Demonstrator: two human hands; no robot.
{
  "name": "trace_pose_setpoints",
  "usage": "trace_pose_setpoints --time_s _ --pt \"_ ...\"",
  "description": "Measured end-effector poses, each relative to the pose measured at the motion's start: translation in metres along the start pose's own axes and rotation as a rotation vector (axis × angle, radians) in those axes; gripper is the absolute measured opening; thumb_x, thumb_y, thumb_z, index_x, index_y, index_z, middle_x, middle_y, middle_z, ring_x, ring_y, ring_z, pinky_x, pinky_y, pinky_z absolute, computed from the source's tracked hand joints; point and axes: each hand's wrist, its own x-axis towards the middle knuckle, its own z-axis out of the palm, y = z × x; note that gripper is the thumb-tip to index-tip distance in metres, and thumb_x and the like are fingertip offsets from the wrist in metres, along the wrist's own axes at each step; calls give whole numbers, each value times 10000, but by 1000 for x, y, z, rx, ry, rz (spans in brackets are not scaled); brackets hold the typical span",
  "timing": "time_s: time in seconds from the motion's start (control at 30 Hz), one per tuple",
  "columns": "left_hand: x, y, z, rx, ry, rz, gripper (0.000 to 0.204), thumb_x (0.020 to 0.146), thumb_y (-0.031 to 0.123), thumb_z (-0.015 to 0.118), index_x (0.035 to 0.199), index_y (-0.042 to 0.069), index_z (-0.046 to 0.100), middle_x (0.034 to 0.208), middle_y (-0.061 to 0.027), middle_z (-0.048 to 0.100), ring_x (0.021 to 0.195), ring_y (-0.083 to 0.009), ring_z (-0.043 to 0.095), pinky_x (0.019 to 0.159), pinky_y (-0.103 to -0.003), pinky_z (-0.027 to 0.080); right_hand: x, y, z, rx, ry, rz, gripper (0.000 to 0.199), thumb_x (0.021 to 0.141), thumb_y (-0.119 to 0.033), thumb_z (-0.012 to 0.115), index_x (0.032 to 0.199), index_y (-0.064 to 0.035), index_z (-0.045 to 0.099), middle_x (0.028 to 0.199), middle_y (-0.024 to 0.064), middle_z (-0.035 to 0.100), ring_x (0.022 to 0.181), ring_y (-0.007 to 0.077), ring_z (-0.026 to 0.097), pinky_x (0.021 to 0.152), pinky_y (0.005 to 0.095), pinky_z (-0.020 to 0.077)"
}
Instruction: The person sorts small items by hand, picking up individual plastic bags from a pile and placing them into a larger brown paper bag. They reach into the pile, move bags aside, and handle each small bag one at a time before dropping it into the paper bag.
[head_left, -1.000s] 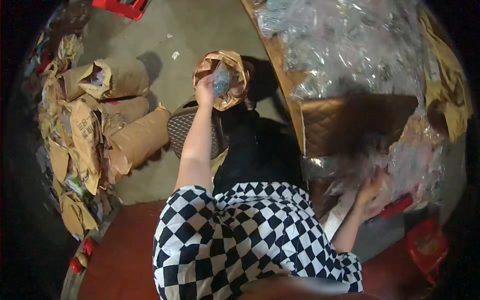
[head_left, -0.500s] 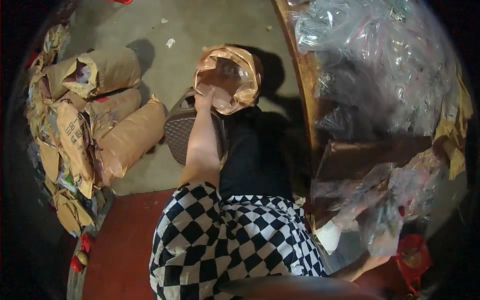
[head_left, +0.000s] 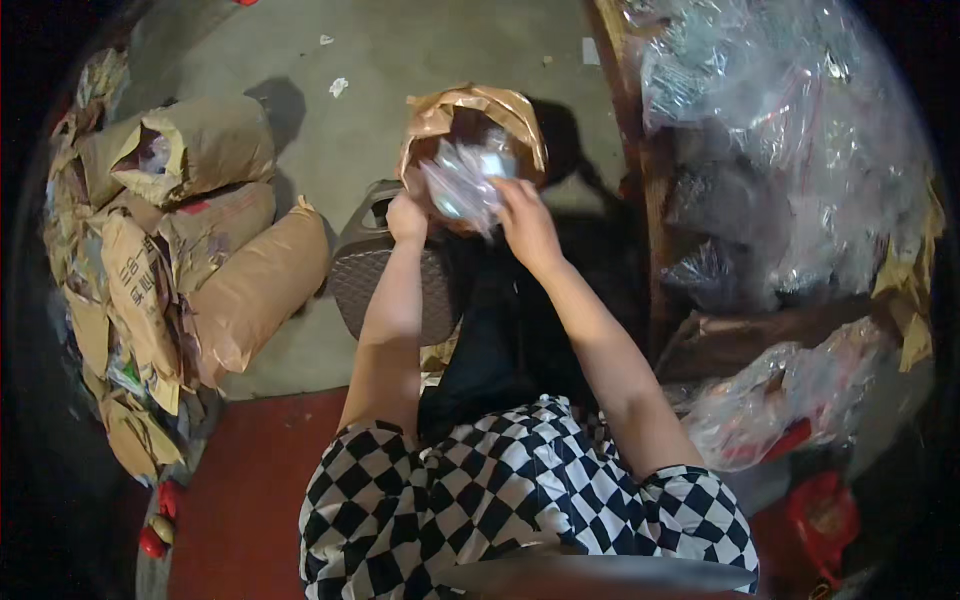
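Observation:
A brown paper sack (head_left: 432,118) stands upright on the floor in front of me with its mouth turned up. My left hand (head_left: 407,218) is closed on the sack's near left rim. At the sack's mouth, my right hand (head_left: 530,222) grips a clear plastic bag (head_left: 460,190), smeared by motion, with something pale in it. The plastic bag covers part of the opening, so the sack's contents show only partly. Just left of the sack, below my left hand, is a brown quilted object (head_left: 385,285) with a handle-like opening.
Filled brown paper sacks (head_left: 262,285) lie stacked at left. Along the right, a wooden edge (head_left: 655,230) bounds a heap of clear plastic bags (head_left: 790,140). More crumpled plastic (head_left: 790,400) lies nearer me, beside a red bag (head_left: 825,515). Paper scraps (head_left: 338,87) dot the floor.
My right hand has come from the plastic at lower right to the sack's mouth, carrying the clear plastic bag. My left hand still holds the rim, with the sack shifted slightly right.

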Motion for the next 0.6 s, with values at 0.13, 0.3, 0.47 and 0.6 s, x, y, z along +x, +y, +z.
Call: trace_pose_setpoints --time_s 0.13,0.3,0.47,0.6 --pt "0 -34 24 -186 -85 -181 237 793 226 546 784 18 660 828 -221 654 811 -405 632 725 -496 492 -44 -35 -23 9 6 -17 406 827 -25 600 1226 -45 522 1234 173 534 1140 364 509 953 421 422" --pt "22 -115 -16 -69 128 -14 303 810 179 589 1009 -50 598 982 -235 646 856 -346 642 744 -457 505 -198 -50 -123 -206 144 -12 484 777 -86 682 1237 -154 550 1302 141 499 1203 353 468 990 451 394" --pt "-105 112 -124 -39 141 969 764 729 289 733 1358 36 378 1380 -241 355 1257 -484 314 1052 -571 243 -359 -25 -181 -695 691 555 825 692 -247 786 1377 -113 345 1452 236 250 1342 431 240 1093 519 239" --pt "-226 219 -121 -94 -366 1734 638 642 169 750 1237 277 549 1314 -158 431 1201 -426 391 981 -565 306 -375 16 -184 -534 748 808 1000 653 -317 814 1436 -136 219 1488 239 150 1360 453 174 1088 548 231"
